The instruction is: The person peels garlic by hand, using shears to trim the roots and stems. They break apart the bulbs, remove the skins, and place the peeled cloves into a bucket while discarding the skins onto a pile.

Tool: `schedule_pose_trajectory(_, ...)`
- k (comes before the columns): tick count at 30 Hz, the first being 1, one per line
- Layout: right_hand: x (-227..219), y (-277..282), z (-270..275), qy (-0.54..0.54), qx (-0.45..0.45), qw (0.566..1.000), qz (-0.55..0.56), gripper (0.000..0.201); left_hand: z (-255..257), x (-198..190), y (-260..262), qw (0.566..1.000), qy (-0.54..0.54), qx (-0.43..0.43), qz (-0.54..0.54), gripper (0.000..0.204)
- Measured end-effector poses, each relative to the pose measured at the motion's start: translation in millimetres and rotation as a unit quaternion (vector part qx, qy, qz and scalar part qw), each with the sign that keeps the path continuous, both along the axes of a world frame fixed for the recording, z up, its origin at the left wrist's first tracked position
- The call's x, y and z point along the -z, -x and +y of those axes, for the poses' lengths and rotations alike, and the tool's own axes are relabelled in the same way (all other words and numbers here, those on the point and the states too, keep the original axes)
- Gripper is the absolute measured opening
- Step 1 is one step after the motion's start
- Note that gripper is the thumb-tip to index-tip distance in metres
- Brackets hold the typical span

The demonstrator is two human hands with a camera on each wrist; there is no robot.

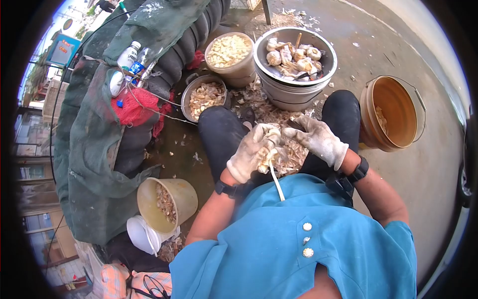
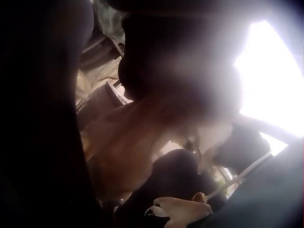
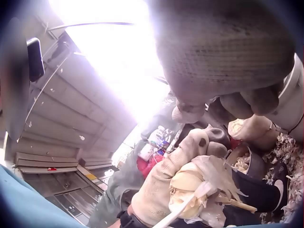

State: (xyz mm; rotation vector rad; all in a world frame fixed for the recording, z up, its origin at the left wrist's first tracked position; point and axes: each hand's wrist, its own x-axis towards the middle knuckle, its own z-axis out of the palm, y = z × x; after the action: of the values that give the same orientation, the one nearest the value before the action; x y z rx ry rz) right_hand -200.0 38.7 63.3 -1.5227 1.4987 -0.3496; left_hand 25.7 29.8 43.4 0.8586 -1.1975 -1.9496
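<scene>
Both hands wear soiled white work gloves, close together above the lap. The left hand [image 1: 249,153] holds a partly peeled garlic bulb [image 3: 186,184], its pale cloves and torn skin showing. A long white stalk [image 1: 276,182] sticks out from the bulb toward the blue top. Beside it, the right hand [image 1: 322,142] is apart from the bulb, its fingers loosely bent with nothing seen between them. Garlic skins [image 1: 294,158] are heaped between the legs below the hands. Much of the left wrist view is dark and blurred.
Ahead, a metal basin [image 1: 328,57] of whole garlic bulbs sits on a white bucket [image 1: 294,97]. Left of it are a bucket of peeled cloves [image 1: 229,51] and a smaller pot [image 1: 186,102]. A brown bucket [image 1: 368,112] stands right; a tipped tub [image 1: 185,199] lies left.
</scene>
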Motion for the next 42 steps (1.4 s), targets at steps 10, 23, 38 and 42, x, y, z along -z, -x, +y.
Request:
schedule_pose_trajectory(10,14,-20,-7,-0.069,0.076,0.955,-0.279,0.052,-1,9,8,0.997,-0.050,0.003,0.066,0.025)
schedule_pose_trajectory(23,6,-24,-2,-0.192,0.134,0.858,-0.457,0.025,-13,9,6,0.970,-0.139,0.039,0.197,0.028)
schedule_pose_trajectory(38,15,-25,-16,-0.110,0.142,0.950,-0.254,0.036,-19,21,6,1.000,-0.030,0.002,0.002,0.031)
schedule_pose_trajectory(42,39,-24,-7,0.062,0.107,0.978,-0.170,0.061,-21,38,12,0.993,-0.081,-0.046,0.072,0.029)
